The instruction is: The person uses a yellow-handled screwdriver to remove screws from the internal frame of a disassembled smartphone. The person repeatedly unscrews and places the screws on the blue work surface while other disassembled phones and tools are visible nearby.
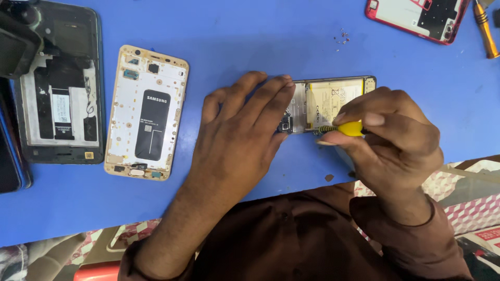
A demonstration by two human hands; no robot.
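Left hand (242, 138): palm down, flat, fingers (260, 96) extended together and pointing up-right, thumb tucked along the lower edge, nothing gripped. Left forearm bare, running down-left to a rolled brown sleeve. Right hand (388, 138): knuckles up, fingers curled tight in a pinch, thumb and fingertips (372, 119) meeting at its left side. Right wrist bent, brown cuff just below it. Hands close, not touching.

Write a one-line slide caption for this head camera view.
Left hand steadies an opened phone on a blue table while the right hand works a yellow-handled screwdriver at it.
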